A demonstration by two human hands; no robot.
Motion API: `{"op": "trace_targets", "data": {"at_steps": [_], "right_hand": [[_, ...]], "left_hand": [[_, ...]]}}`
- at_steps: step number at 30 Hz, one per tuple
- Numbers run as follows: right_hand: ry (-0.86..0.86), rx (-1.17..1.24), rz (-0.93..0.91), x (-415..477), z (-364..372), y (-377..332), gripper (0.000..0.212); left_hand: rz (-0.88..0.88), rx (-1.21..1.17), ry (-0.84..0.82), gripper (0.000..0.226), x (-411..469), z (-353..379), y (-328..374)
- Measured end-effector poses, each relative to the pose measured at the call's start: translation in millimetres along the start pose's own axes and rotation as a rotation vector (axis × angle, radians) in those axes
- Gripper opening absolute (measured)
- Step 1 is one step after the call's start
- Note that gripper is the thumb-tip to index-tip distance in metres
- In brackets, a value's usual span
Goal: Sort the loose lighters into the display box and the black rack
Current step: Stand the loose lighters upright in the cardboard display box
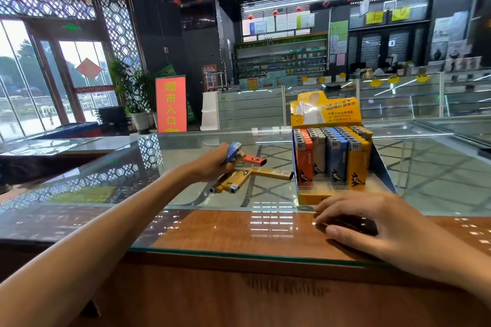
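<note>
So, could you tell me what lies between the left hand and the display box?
Head view: an orange lighter and a yellow lighter lie on the glass counter there.
</note>
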State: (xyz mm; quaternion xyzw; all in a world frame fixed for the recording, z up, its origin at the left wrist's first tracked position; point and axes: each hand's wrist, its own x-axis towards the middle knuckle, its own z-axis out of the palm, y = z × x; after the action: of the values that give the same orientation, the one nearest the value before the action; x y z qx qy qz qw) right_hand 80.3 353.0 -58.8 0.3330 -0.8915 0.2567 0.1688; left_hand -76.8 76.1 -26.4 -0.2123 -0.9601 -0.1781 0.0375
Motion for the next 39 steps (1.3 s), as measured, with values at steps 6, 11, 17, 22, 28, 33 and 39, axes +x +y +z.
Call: {"op": "trace_targets", "data": {"at_steps": [6, 11, 17, 22, 28, 33, 39], "right_hand": [[0.000, 0.005, 0.006, 1, 0, 1, 0.031], [0.006, 0.009, -0.002, 0, 0, 0, 0.032], [-0.006, 0.012, 0.002, -1, 1, 1, 0.028], [-0.002, 0.017, 0.007, 0, 2, 1, 0.028], [-0.002, 0.003, 0.013, -1, 1, -1, 0.031], [-0.008, -0.004, 0.022, 0, 1, -1, 0.029], [0.002, -0.002, 0.026, 0, 0, -2, 0.031]], "left_hand": [[-0.130, 0.105, -0.124, 0.038, -9, -4, 24], [-0.249, 0.158, -0.240, 0.024, -7, -10, 40], [-0.354, 0.120, -0.177, 0.027, 0, -5, 41], [-0.457, 0.085, -0.112, 0.046, -9, -18, 23], [-0.410, -0.134, 0.004, 0.036, -18, -19, 15], [-0.138, -0.640, 0.422, 0.016, -43, 0, 15], [-0.002, -0.773, 0.532, 0.017, -73, 12, 11]]}}
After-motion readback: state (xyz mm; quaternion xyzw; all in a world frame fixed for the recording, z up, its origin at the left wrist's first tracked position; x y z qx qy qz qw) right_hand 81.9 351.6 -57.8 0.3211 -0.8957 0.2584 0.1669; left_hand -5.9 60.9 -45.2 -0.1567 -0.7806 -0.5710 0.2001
